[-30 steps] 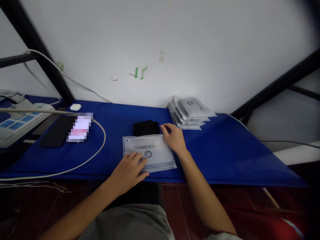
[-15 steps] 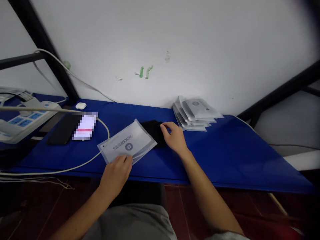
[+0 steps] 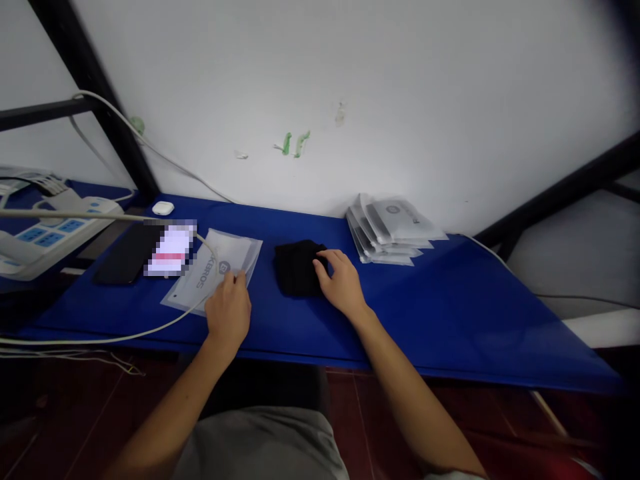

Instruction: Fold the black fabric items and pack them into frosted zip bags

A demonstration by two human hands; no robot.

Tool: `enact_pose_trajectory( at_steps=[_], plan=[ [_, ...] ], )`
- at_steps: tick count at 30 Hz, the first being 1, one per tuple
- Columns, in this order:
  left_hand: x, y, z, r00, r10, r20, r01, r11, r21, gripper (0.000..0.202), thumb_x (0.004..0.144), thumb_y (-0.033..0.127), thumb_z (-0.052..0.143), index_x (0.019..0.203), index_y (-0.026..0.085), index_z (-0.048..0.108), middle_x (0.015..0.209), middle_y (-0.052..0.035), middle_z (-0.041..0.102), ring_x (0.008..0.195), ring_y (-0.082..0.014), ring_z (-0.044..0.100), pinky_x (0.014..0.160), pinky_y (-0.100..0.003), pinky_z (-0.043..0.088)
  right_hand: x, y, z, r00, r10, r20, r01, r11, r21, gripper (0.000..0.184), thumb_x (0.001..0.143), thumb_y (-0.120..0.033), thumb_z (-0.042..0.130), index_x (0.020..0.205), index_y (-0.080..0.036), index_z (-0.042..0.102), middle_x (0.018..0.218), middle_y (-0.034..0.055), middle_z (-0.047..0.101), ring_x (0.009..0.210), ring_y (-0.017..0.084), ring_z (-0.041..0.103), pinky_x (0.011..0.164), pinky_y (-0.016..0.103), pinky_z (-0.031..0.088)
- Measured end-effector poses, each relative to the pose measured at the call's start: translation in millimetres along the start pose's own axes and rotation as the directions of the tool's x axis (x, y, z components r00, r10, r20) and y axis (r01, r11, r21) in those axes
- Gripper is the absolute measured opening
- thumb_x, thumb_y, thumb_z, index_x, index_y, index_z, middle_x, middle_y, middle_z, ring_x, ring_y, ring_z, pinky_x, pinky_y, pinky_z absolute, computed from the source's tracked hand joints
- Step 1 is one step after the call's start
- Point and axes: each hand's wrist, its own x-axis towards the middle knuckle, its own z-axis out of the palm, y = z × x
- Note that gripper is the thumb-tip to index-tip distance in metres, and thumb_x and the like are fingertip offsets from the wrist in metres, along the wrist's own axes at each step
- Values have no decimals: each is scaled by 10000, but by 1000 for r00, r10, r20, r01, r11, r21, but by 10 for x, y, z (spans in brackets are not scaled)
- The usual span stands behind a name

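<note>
My left hand (image 3: pixel 229 313) has its fingers curled on the near right side of a frosted plastic zip bag (image 3: pixel 239 248) with dark printed lettering and a round logo. The bag lies flat on the blue table, partly under that hand. To its right, apart from it, is a folded black cloth item (image 3: pixel 297 270); its exact kind cannot be made out. My right hand (image 3: pixel 343 283) has thumb and fingers closed at the right edge of the black cloth, hiding that edge.
A stack of several similar bags (image 3: pixel 395 223) rests against the wall. At left are a black phone (image 3: pixel 127 257), a blurred-out bright screen (image 3: pixel 173 250), a white earbud case (image 3: pixel 163 208) and a power strip (image 3: pixel 55 237). A white cable (image 3: pixel 125 335) loops over the bag.
My left hand has moved the bag left and laid it down, apart from the black cloth, which now shows whole on its left side. My right hand stays at the cloth.
</note>
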Motion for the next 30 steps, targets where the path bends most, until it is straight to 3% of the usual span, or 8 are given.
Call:
enact_pose_trajectory(
  at_steps=[7,17,25,30],
  plan=[
    [44,36,82,983,180,-44,-181,983,-35,375,925,180,408,1269,121,547,1161,-149,579,1060,-293,540,829,-403,498,-22,18,31,1000,-21,-4,21,1000,-19,312,900,-329,452,1121,-186,619,1084,130,652,1034,283,599,882,466,492],
    [215,53,164,985,172,17,-172,985,-35,386,880,67,391,1230,59,555,1157,-164,585,1049,-293,514,849,-400,469,-49,5,43,995,-5,98,11,998,-55,375,907,-340,453,1210,-158,581,1174,140,621,1090,292,577,929,472,483],
    [305,105,113,991,127,35,-125,991,-49,357,913,161,400,1214,57,559,1157,-182,572,1065,-323,514,843,-436,477,-68,-16,49,993,-4,116,11,998,-60,411,914,-396,442,1248,-185,553,1197,133,612,1106,295,571,925,481,487],
    [334,184,145,972,233,16,-228,960,-161,393,924,172,390,1289,74,500,1258,-171,542,1132,-312,496,909,-445,465,-70,-41,60,989,-4,149,15,997,-74,448,911,-394,449,1276,-148,529,1218,153,600,1121,308,559,935,491,477]
  ],
)
